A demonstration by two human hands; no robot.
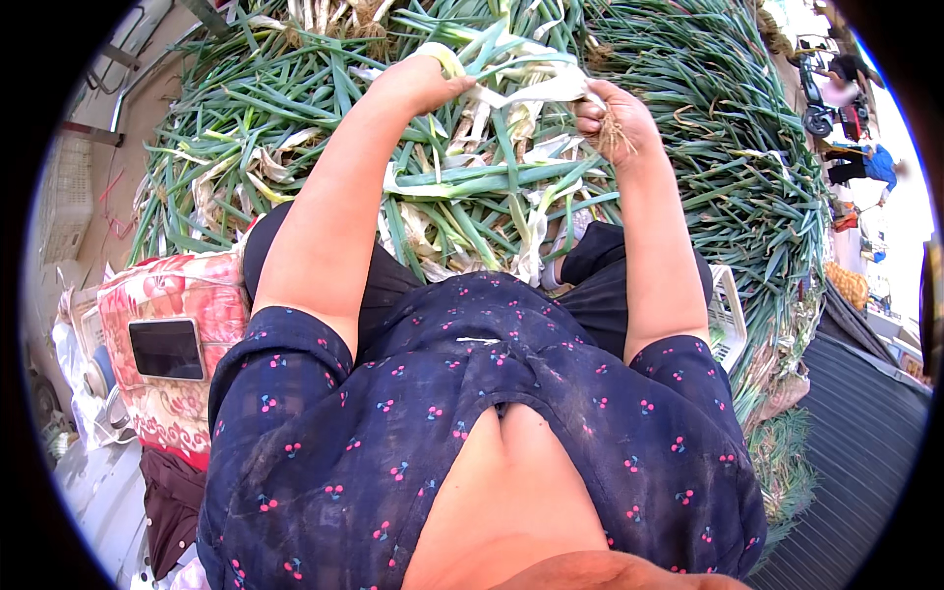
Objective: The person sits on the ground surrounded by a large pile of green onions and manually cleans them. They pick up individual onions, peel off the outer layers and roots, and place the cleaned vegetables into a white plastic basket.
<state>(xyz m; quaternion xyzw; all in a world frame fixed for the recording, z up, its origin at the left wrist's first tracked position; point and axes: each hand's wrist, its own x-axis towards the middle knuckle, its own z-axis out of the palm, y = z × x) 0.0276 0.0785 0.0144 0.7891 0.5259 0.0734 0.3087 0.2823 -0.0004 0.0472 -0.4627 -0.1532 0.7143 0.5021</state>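
Both of my hands are raised over a thick heap of green onions (472,177). My right hand (623,122) closes around the root end of a green onion, and its brown stringy roots (612,138) hang out below the fingers. My left hand (417,85) pinches pale leaf material between thumb and fingers. A whitish strip of outer leaf (542,90) stretches between the two hands, with green leaves (490,55) rising just behind it. Loose leaves and dry peelings (531,243) lie beneath my hands, down to my legs.
Dense rows of green onions (708,110) stand to the right, beside a white plastic crate (726,317). At left, a phone (167,349) rests on a red floral cushion (221,280). A pale crate (70,199) stands farther left. People and a vehicle appear at far right.
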